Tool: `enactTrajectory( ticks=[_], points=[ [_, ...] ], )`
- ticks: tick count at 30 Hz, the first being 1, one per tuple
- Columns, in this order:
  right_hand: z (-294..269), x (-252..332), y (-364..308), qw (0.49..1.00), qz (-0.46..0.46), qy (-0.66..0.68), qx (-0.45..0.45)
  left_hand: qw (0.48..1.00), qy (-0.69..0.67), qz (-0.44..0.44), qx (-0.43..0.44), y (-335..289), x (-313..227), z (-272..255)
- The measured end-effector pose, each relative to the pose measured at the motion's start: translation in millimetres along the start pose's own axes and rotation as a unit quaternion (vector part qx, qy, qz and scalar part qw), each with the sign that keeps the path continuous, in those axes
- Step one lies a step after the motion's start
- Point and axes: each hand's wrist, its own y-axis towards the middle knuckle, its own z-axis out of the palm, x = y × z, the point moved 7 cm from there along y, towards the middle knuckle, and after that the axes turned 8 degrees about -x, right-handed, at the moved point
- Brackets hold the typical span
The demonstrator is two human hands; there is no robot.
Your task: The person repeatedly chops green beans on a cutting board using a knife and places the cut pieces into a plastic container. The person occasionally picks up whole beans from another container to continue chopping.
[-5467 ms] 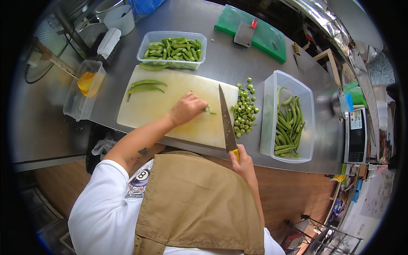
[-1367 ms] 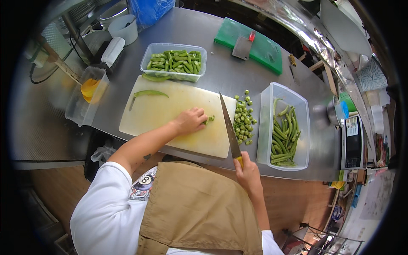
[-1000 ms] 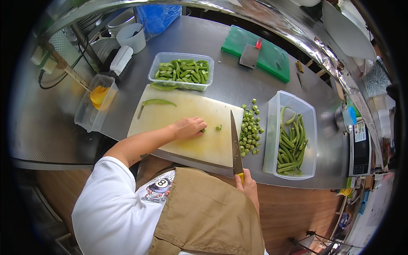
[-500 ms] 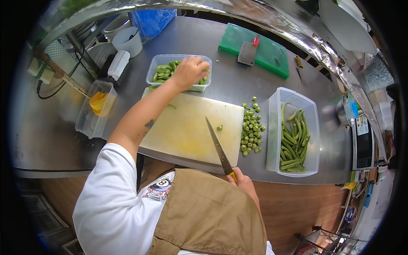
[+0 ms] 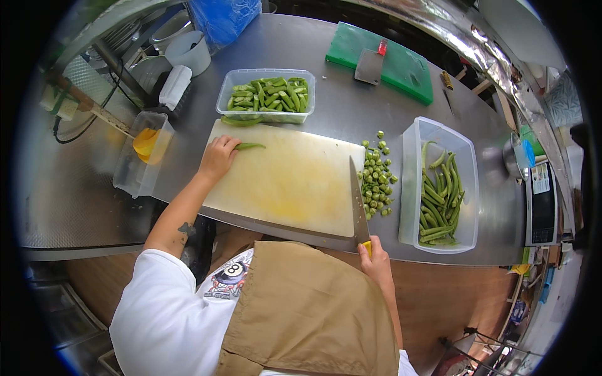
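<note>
My left hand is closed at the left side of a white cutting board, its fingers on a green okra pod whose thin end points right. In my right hand is a kitchen knife with a yellow handle, its blade along the board's right edge. Just right of the blade lies a heap of cut okra tops. Beyond the board, a clear plastic box holds trimmed okra. Another okra pod rests between that box and the board.
A larger clear box with whole okra stands on the right. Farther back, a cleaver lies on a green cutting board. To the left is a plastic tub with something yellow inside. The steel table bears everything.
My left hand has come back from over the far box to the okra pod on the board. The knife has swung right, and the loose okra top has left the board.
</note>
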Motion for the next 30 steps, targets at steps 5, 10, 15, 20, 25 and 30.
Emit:
enactTrajectory(
  ticks=[5, 10, 15, 20, 25, 30],
  points=[
    [-3, 17, 0, 0.993, -0.033, -0.109, -0.024, 0.981, -0.171, -0.015, 0.089, -8, -103, 29],
    [11, 41, -1, 0.985, -0.1, -0.14, 0.002, 0.967, -0.219, -0.032, 0.13, -11, -168, 39],
    [31, 39, 7, 0.972, -0.087, -0.203, 0.076, 0.971, -0.18, -0.059, 0.144, -6, -167, 35],
    [18, 34, 3, 0.989, -0.065, -0.13, 0.03, 0.829, -0.476, -0.279, 0.097, -15, -144, 40],
    [14, 46, -4, 0.987, -0.113, -0.114, 0.024, 0.883, -0.36, -0.294, 0.062, -38, -130, 38],
    [23, 60, -2, 0.978, -0.124, -0.162, 0.055, 0.917, -0.317, -0.241, 0.002, -50, -134, 30]
  ],
)
